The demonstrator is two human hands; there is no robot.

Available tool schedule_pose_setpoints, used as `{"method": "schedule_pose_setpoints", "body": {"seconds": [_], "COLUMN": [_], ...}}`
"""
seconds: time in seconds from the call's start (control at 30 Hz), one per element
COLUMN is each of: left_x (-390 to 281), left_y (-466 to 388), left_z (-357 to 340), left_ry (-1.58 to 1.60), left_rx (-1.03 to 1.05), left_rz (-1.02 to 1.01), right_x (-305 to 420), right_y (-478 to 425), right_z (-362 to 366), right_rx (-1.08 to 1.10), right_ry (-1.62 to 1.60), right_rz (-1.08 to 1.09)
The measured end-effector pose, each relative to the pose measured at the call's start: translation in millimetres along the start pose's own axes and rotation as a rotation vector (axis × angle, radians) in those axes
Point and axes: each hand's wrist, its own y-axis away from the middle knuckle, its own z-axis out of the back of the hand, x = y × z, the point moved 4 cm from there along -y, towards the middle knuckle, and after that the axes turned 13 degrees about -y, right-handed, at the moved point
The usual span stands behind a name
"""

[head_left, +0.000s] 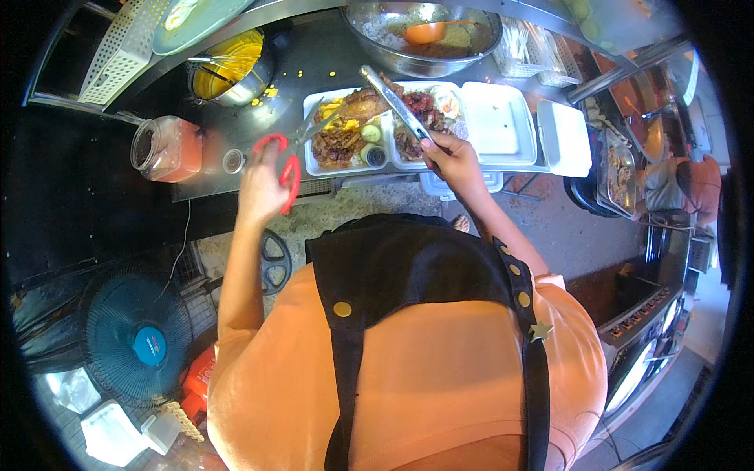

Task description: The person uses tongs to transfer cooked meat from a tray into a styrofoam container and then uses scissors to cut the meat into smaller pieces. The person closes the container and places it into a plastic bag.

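Note:
My left hand [264,185] holds red-handled scissors [290,176] by the loops, the blades pointing right over a white foam food box [309,171]. That box holds chopped meat [337,147], yellow bits, cucumber slices [371,133] and a small lidded cup of dark sauce [376,156]. In my right hand [452,158] are metal tongs [397,106], reaching up and left to a browned piece of meat [360,105] over the box. Under and beside the tongs, a second foam box holds dark meat [412,147], reddish meat and a fried egg [446,102]. Its lid [500,123] lies folded back to the right.
A large steel bowl [424,68] with a ladle stands behind the boxes. At the left are a pot of yellow sauce [227,65] with a whisk, a pink-filled jar [171,150] and a small cup [234,161]. An overhead shelf crosses the top; another person [677,185] is at right.

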Motion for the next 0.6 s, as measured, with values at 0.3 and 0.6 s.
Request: {"method": "schedule_pose_setpoints", "body": {"seconds": [0.3, 0.6], "left_x": [-68.0, -73.4], "left_y": [30.2, 30.2], "left_z": [-32.7, -39.6], "left_ry": [1.348, 1.301], "left_rx": [0.653, 0.78], "left_rz": [0.125, 0.032], "right_x": [-14.7, -9.8], "right_y": [1.8, -0.9], "right_z": [-25.8, -27.2], "right_rx": [-0.033, -0.034], "right_ry": [-0.143, -0.302], "right_rz": [0.076, 0.047]}}
